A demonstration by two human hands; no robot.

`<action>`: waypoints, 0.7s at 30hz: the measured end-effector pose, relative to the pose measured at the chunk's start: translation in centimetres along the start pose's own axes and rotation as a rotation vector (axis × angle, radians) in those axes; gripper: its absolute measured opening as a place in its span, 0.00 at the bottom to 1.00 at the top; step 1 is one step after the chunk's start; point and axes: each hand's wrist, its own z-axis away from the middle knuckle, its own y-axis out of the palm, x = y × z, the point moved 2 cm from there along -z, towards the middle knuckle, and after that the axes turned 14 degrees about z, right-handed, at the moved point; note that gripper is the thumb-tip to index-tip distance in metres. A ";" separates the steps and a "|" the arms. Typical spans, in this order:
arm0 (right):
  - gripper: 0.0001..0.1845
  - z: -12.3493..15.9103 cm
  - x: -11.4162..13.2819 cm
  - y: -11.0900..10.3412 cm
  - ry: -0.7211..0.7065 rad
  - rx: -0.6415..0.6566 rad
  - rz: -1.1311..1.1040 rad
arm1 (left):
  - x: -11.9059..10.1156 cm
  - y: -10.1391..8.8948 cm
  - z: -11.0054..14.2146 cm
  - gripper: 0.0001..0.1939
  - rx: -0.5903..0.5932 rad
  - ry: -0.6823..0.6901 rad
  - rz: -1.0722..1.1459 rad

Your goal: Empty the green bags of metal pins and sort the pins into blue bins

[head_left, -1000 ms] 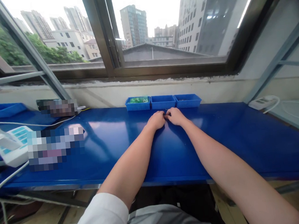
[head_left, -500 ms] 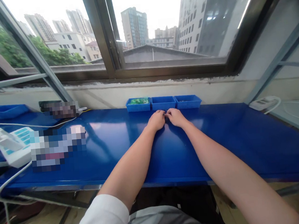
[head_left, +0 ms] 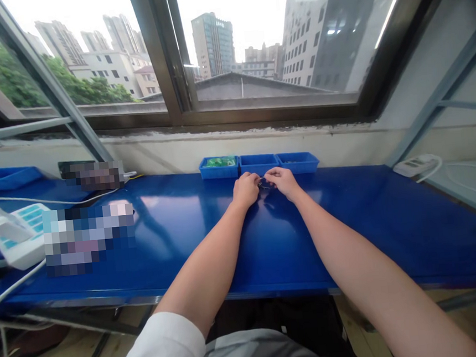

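The big window (head_left: 265,109) is in front of you, with a dark frame. Under it is your long, shiny blue worktop (head_left: 269,253). On the left side of the worktop there is a blurry patch (head_left: 81,245), and you can't tell what it is. Just beside it is a white power strip (head_left: 22,242) with blue parts. Farther back on the left you can see a blue tray (head_left: 7,177).

Three little blue bins sit in a row at the back edge, near the wall. The left bin (head_left: 220,173) has green stuff (head_left: 220,162) in it. The middle bin (head_left: 259,161) is next to it, then the right bin (head_left: 299,166), which has tiny bits in it, too small to name. Way over on the right is a white box (head_left: 416,165) with a cord.

Your two hands are close together, in front of the middle bin. Your left hand (head_left: 246,190) is curled, but its back hides how far its fingers are open. Your right hand (head_left: 283,182) has its thumb and finger pinched on a thin, shiny thing (head_left: 262,181). The thin, shiny thing is between your hands, by the left fingertips.
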 end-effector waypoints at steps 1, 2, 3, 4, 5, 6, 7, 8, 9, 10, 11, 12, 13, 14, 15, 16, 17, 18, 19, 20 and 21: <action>0.14 0.0 0.0 -0.1 0.022 -0.005 -0.022 | 0.0 0.0 0.0 0.14 0.000 0.001 0.014; 0.15 0.0 0.0 -0.2 0.036 -0.011 -0.036 | 0.0 0.0 0.0 0.14 0.003 0.002 0.025; 0.15 0.0 0.0 -0.3 0.042 -0.016 -0.042 | -0.1 -0.1 0.0 0.14 0.006 0.004 0.035; 0.15 0.0 0.0 -0.4 0.046 -0.023 -0.041 | -0.2 -0.1 0.0 0.14 0.006 0.004 0.043; 0.15 -0.1 -0.1 -0.5 0.049 -0.037 -0.035 | -0.3 -0.2 0.0 0.13 0.000 0.003 0.051; 0.15 -0.1 -0.2 -0.7 0.053 -0.057 -0.024 | -0.3 -0.3 0.0 0.14 -0.013 -0.003 0.056; 0.15 -0.2 -0.3 -0.9 0.056 -0.086 -0.010 | -0.4 -0.4 0.0 0.14 -0.031 -0.014 0.060; 0.15 -0.2 -0.4 -1.1 0.060 -0.122 0.003 | -0.4 -0.5 0.0 0.16 -0.050 -0.030 0.061; 0.15 -0.3 -0.6 -1.4 0.062 -0.159 0.017 | -0.3 -0.5 0.0 0.17 -0.069 -0.051 0.059; 0.15 -0.4 -0.7 -1.7 0.061 -0.198 0.032 | -0.2 -0.6 0.0 0.18 -0.083 -0.074 0.055; 0.15 -0.4 -0.8 -1.9 0.058 -0.235 0.049 | -0.1 -0.6 0.0 0.18 -0.092 -0.095 0.051; 0.15 -0.5 -1.0 -2.2 0.056 -0.270 0.069 | 0.0 -0.7 0.0 0.18 -0.098 -0.115 0.045; 0.15 -0.5 -1.1 -2.4 0.056 -0.303 0.092 | 0.1 -0.7 0.0 0.17 -0.102 -0.133 0.039; 0.14 -0.5 -1.2 -2.6 0.058 -0.334 0.113 | 0.2 -0.7 0.0 0.17 -0.104 -0.149 0.033; 0.14 -0.6 -1.4 -2.8 0.062 -0.363 0.129 | 0.3 -0.8 0.0 0.17 -0.105 -0.163 0.029; 0.14 -0.6 -1.5 -3.0 0.067 -0.389 0.137 | 0.3 -0.8 0.1 0.16 -0.103 -0.176 0.026; 0.14 -0.6 -1.6 -3.1 0.072 -0.410 0.139 | 0.3 -0.8 0.1 0.16 -0.099 -0.185 0.024; 0.14 -0.7 -1.6 -3.3 0.076 -0.431 0.138 | 0.3 -0.8 0.1 0.17 -0.093 -0.192 0.024; 0.15 -0.7 -1.7 -3.4 0.080 -0.447 0.143 | 0.2 -0.8 0.1 0.17 -0.087 -0.195 0.025; 0.15 -0.7 -1.7 -3.5 0.086 -0.462 0.159 | 0.2 -0.8 0.2 0.17 -0.082 -0.197 0.025; 0.16 -0.8 -1.7 -3.6 0.094 -0.474 0.186 | 0.2 -0.8 0.2 0.17 -0.076 -0.199 0.025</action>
